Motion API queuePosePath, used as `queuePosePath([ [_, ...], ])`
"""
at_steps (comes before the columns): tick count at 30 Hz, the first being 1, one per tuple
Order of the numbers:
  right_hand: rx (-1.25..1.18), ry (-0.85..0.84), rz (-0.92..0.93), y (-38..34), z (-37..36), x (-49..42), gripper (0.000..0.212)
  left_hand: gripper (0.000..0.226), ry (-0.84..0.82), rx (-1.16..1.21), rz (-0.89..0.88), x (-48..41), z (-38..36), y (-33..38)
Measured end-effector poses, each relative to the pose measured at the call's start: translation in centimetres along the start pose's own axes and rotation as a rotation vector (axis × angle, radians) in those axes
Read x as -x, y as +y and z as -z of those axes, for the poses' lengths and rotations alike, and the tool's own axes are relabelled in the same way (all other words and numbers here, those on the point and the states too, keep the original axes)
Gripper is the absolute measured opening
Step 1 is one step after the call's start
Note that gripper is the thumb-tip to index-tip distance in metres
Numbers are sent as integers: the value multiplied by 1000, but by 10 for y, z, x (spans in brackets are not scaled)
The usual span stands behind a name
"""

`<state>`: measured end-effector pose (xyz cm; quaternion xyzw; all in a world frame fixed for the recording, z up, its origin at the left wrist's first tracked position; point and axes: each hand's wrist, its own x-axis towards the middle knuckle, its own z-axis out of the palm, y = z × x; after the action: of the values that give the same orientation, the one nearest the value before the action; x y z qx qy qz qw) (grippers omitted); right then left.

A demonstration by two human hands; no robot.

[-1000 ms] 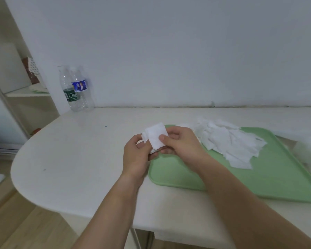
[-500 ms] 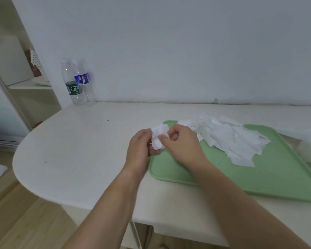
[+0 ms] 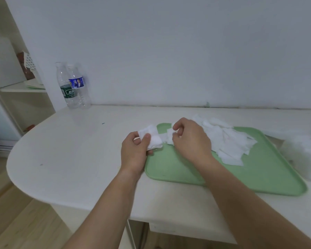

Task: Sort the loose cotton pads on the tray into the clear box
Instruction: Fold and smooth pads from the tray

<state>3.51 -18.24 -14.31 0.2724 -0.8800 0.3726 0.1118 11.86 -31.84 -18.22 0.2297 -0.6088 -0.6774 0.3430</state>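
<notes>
A green tray [image 3: 178, 169] lies on the white table, with a heap of loose white cotton pads [image 3: 228, 142] on its far half. My left hand [image 3: 135, 153] holds a small stack of pads [image 3: 153, 139] between thumb and fingers, just off the tray's left corner. My right hand [image 3: 190, 139] hovers over the tray's left end with curled fingers pinching a single pad [image 3: 169, 138] next to that stack. At the right edge stands the clear box [image 3: 305, 155], blurred, with white pads inside.
Two plastic water bottles [image 3: 73, 87] stand against the wall at the table's far left. Past the rounded table end is a shelf unit [image 3: 21, 88]. Bare tabletop [image 3: 75, 150] stretches left of my hands, wooden floor below.
My hands have drawn apart: the left keeps the stack, while the right has moved right over the tray and now pinches a separate pad. The camera has tilted slightly.
</notes>
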Motion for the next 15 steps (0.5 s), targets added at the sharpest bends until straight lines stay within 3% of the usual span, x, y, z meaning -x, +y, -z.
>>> queuePosePath([
  [2, 84, 46, 17, 8, 18, -15, 23, 14, -3, -9, -3, 1, 0, 0],
  [5, 242, -39, 46, 27, 36, -34, 39, 12, -22, -15, -8, 2, -1, 1],
  [8, 396, -118, 126, 38, 42, -39, 36, 11, -12, -8, -11, 4, -2, 2],
  [15, 634, -69, 187, 37, 36, -46, 30, 13, -6, -39, -11, 6, -2, 3],
])
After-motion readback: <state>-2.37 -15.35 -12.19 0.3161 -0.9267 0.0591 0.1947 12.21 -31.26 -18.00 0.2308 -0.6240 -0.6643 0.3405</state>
